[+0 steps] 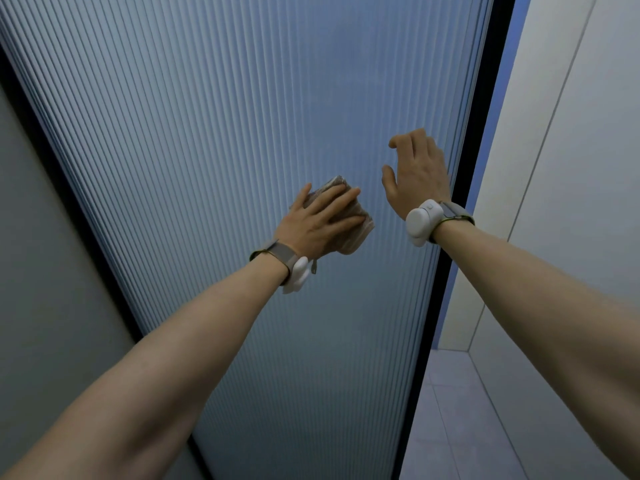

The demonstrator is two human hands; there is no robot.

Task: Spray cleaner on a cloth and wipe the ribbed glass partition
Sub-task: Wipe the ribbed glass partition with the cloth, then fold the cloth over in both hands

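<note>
The ribbed glass partition (225, 133) fills most of the view, tall and bluish, with fine vertical ribs. My left hand (317, 221) lies flat on a folded brownish cloth (356, 233) and presses it against the glass near the middle. My right hand (415, 171) is a little higher and to the right, fingers loosely bent against the glass close to its right edge, holding nothing. Both wrists wear a band with a white device. No spray bottle is in view.
A black frame (474, 168) runs down the right edge of the glass and another down its left edge (52, 157). A grey wall (31, 271) stands on the left. White wall panels (571, 150) and a pale tiled floor (457, 427) are on the right.
</note>
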